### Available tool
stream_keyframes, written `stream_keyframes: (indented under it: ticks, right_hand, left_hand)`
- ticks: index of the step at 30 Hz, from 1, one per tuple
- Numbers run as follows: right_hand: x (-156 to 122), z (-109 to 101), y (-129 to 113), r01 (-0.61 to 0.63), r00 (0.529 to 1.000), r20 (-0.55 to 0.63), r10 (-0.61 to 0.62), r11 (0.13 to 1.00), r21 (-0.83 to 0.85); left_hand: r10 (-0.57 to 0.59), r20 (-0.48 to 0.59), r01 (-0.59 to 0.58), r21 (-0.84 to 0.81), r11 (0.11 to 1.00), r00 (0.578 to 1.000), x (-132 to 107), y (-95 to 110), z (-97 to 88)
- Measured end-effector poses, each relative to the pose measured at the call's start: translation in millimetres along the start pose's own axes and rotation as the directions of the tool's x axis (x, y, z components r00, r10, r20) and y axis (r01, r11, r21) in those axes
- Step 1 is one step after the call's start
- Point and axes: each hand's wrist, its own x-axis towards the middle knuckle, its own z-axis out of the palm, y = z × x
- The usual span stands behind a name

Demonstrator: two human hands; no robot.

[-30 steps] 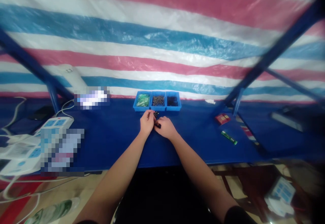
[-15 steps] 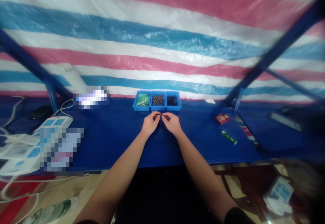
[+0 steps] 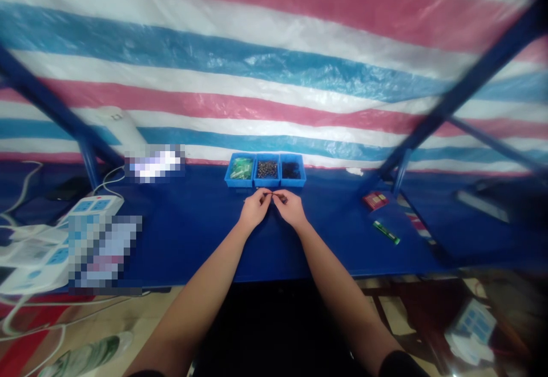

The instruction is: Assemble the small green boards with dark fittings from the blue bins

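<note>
My left hand and my right hand meet over the blue table, fingertips pinched together on a small dark part held between them. The part is too small to name. Just beyond the hands stand three small blue bins side by side: the left one holds green pieces, the middle one dark metallic pieces, the right one black pieces.
White power strips with cables lie at the left of the table. A red box and a green stick-shaped item lie at the right. Blue frame posts rise on both sides before a striped tarp.
A second ago my hands were lower and left, with the right hand on a black piece. Both hands then moved up toward the bins and now pinch a small part between them.
</note>
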Motion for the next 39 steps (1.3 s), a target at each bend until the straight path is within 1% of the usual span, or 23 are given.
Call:
stream_keyframes:
  ticks: [16, 21, 26, 31, 39]
  right_hand:
    - [-0.1, 1.7, 3.7, -0.013, 1.0, -0.011, 0.013, 0.999, 0.035]
    - [-0.5, 1.3, 1.1, -0.008, 1.0, -0.022, 0.009, 0.999, 0.042]
    - [0.0, 0.2, 0.9, 0.005, 1.0, -0.03, -0.005, 1.0, 0.008]
    - [1.1, 0.5, 4.0, 0.018, 0.999, -0.042, -0.019, 1.0, -0.014]
    - [1.4, 2.9, 6.5, 0.037, 0.999, -0.001, -0.037, 0.999, 0.011]
  left_hand:
    - [0.025, -0.005, -0.025, -0.031, 0.999, 1.0, 1.0, 1.8, 0.0]
    - [-0.004, 0.018, 0.004, -0.025, 1.0, 1.0, 0.8, 3.5, -1.1]
    - [-0.035, 0.038, 0.036, -0.044, 0.998, 0.999, -0.1, 7.4, -3.4]
    - [-0.034, 0.035, 0.036, -0.064, 0.997, 0.999, -1.0, 11.9, -5.8]
    - [-0.032, 0.04, 0.035, -0.077, 0.996, 0.999, 0.1, 8.1, -4.5]
